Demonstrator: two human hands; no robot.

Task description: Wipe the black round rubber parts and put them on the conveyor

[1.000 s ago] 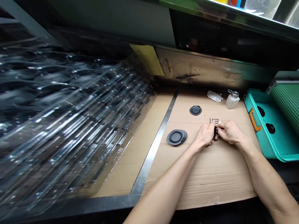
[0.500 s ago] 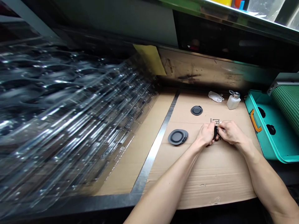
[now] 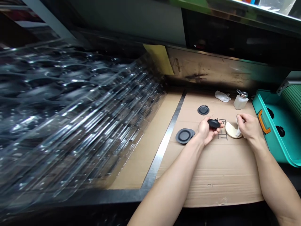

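My left hand (image 3: 204, 131) is closed on a small black round lid (image 3: 213, 124), held tilted a little above the cardboard. My right hand (image 3: 251, 128) pinches a white wipe (image 3: 238, 131), its lower end over a cream-coloured round pad (image 3: 230, 129). Part of that pad is hidden behind the wipe and fingers. Left of my left hand lies a small stack of dark round lids (image 3: 184, 136). Farther back, a single black lid (image 3: 203, 110) rests flat on the cardboard.
Stacked clear plastic trays (image 3: 89, 125) fill the left side, blurred. Behind my hands are a crumpled white cloth (image 3: 222, 96) and a white dispenser bottle (image 3: 240, 102). A teal bin (image 3: 270, 141) with an orange handle (image 3: 263, 121) holds black parts at the right.
My hands have moved apart. The right has left the black lid and now holds the wipe at the cream pad, which has come into sight. The view has shifted slightly.
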